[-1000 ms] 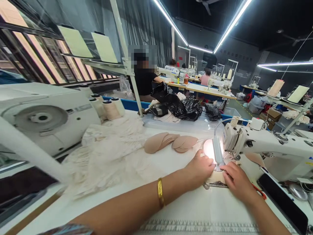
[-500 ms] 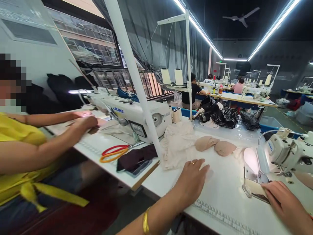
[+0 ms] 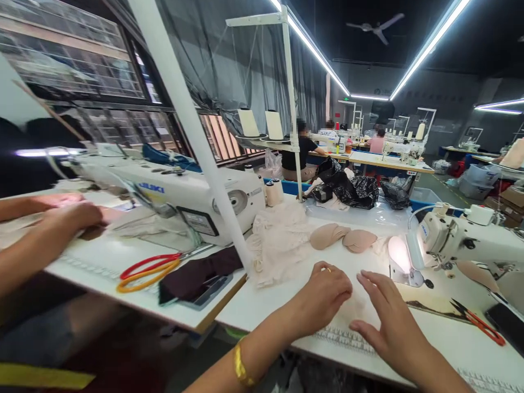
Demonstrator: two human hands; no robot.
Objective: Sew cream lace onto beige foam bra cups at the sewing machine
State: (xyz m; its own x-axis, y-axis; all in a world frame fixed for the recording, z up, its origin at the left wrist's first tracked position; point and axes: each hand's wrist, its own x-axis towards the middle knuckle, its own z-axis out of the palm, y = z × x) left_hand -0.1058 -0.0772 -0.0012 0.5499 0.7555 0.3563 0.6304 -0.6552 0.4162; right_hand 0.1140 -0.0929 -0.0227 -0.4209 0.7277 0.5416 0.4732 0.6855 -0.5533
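Note:
My left hand (image 3: 327,297), with a ring, hovers over the white table with its fingers curled together; whether anything small is between them is hidden. Just right of it, my right hand (image 3: 385,314) has thumb and fingers spread and holds nothing. Beyond them lie two joined beige cups (image 3: 360,240) and, to their left, pale ruffled fabric (image 3: 280,234). A sewing machine (image 3: 466,234) with a lit needle area stands at the right, another beige cup (image 3: 477,274) beside its base.
Black-and-orange snips (image 3: 483,326) and a dark phone (image 3: 507,325) lie at the right. A white pole (image 3: 196,136) rises left of my hands. On the left table are large scissors (image 3: 149,272), dark fabric (image 3: 200,275) and a co-worker's hands (image 3: 77,215) at another machine.
My right hand has come away from the machine plate toward my left hand and spread open. My left hand's fingers have curled in. The view has turned right.

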